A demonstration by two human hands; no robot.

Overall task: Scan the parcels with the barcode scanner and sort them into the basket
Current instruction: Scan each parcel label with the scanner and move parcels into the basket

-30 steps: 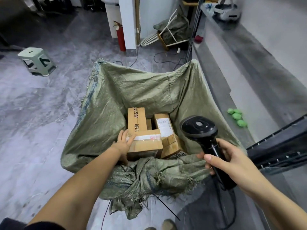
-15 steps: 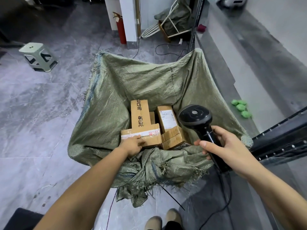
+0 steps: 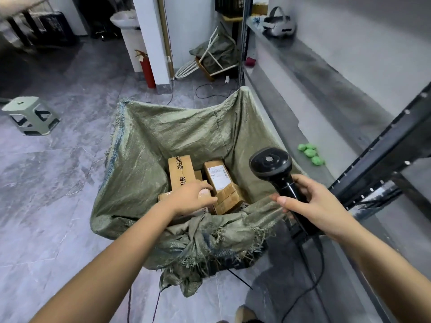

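A basket lined with a green woven sack [image 3: 163, 141] stands on the floor in front of me. Several cardboard parcels lie inside: a tall printed box [image 3: 180, 170], a box with a white label [image 3: 217, 177] and a lower box [image 3: 229, 202]. My left hand [image 3: 191, 199] lies palm down over a taped parcel [image 3: 163, 197] at the near side, fingers relaxed; I cannot tell whether it touches it. My right hand [image 3: 312, 206] grips the handle of the black barcode scanner [image 3: 270, 164], held above the basket's right edge with its head toward the parcels.
A green plastic stool [image 3: 30, 115] stands at the left, a red fire extinguisher [image 3: 148, 71] by the white pillar. A black metal rack [image 3: 382, 155] is close on the right. Green lumps [image 3: 311, 153] and a white headset [image 3: 278, 24] lie on the grey ledge. The scanner's cable [image 3: 314, 283] trails on the floor.
My left hand has shifted from the parcel's left side to above its top, and the parcel has settled lower at the basket's near side. The scanner has stayed in my right hand.
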